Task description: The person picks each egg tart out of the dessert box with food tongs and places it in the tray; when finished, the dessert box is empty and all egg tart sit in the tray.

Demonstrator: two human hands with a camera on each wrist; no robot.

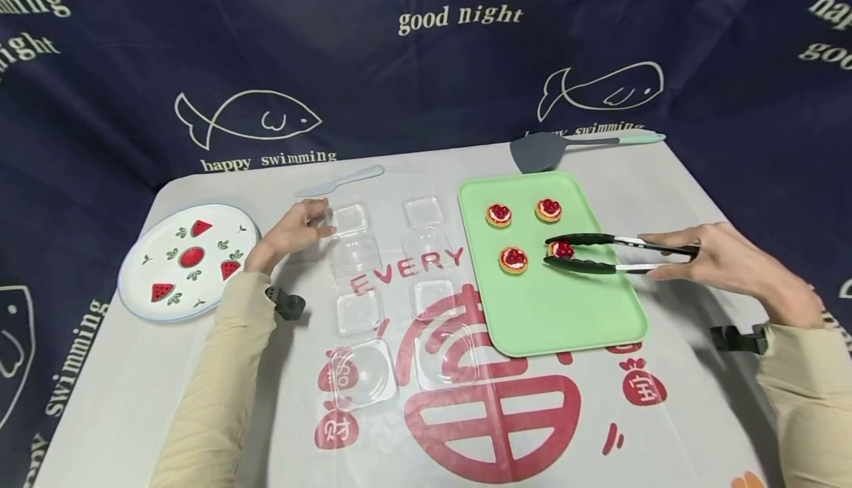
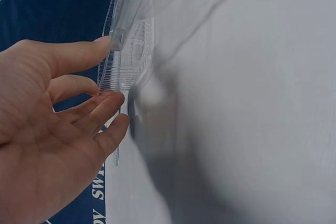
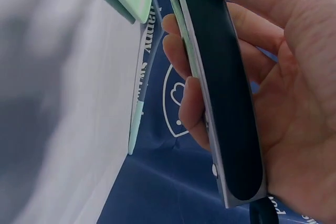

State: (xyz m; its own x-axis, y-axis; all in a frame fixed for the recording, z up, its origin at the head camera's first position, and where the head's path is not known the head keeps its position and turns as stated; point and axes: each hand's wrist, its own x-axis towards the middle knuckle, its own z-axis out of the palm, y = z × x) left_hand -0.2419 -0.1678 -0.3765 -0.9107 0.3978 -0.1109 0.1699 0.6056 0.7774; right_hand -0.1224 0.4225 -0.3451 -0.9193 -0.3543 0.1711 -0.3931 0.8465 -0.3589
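Observation:
My right hand (image 1: 728, 262) grips a pair of tongs (image 3: 220, 87) with black, scalloped tips. Those tips lie on either side of a small red-topped tart (image 1: 562, 250) on the green tray (image 1: 559, 318). Several similar tarts, such as one tart (image 1: 513, 259) just left of the tongs, sit on the same tray. My left hand (image 1: 296, 233) pinches the edge of an open clear plastic box (image 1: 349, 219), at the far left of a group of such boxes. In the left wrist view, the thumb and fingers lie around the ribbed box (image 2: 123, 72).
A round plate (image 1: 149, 255) with watermelon pictures lies at the left. Behind the boxes is a pale spreader knife (image 1: 342, 180). A dark spatula (image 1: 539, 151) lies behind the tray. Another open clear box (image 1: 364, 373) stands nearer the front. A dark patterned cloth hangs behind.

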